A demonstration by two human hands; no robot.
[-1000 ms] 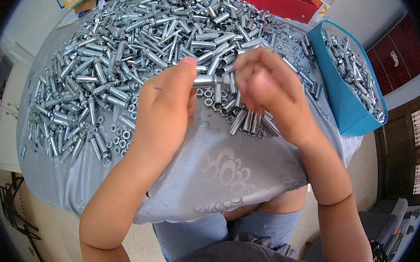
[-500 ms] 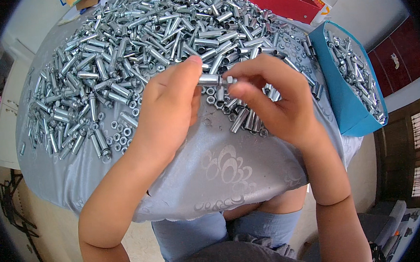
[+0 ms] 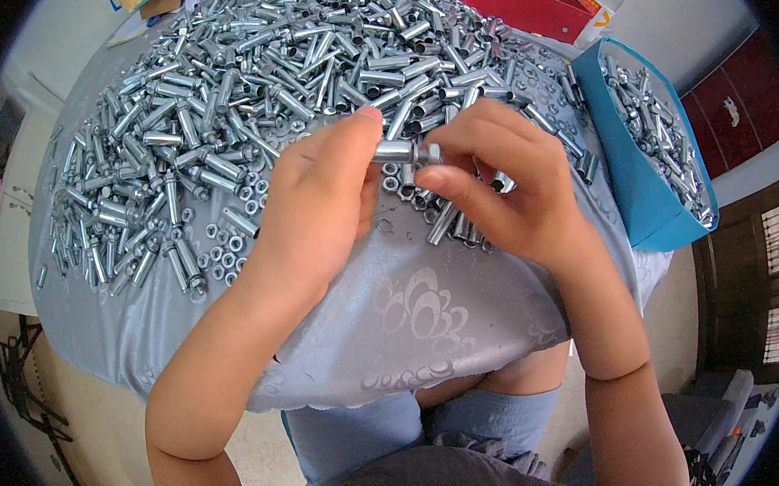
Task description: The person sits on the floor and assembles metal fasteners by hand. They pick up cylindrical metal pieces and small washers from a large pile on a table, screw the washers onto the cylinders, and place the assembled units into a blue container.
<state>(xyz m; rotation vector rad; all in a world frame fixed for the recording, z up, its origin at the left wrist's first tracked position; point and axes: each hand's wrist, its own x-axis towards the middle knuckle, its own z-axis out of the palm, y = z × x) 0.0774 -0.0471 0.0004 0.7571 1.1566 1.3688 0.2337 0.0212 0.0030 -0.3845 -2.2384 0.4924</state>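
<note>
Above the near edge of the pile I hold a shiny metal expansion bolt [image 3: 394,151], lying roughly level between my hands. My left hand [image 3: 318,189] is closed round its sleeve, with the thumb on top; the bolt's left end is hidden in that hand. At the right end sit a washer and a hex nut [image 3: 435,154]. The bent index finger and thumb of my right hand [image 3: 520,175] are around this nut, thumb below and finger above. Loose nuts [image 3: 219,253] and metal sleeves [image 3: 382,77] lie on the table about my hands.
A large heap of sleeves and bolts covers the far part of the round table with its grey cloth [image 3: 421,313]. A blue box [image 3: 598,102] of bolts stands at the right, a red box [image 3: 517,4] at the back. Beside it is a clear plastic bottle [image 3: 605,0].
The expansion bolt and my left hand have shifted slightly right. My right thumb has moved a little down and left; its fingers have shifted about the nut.
</note>
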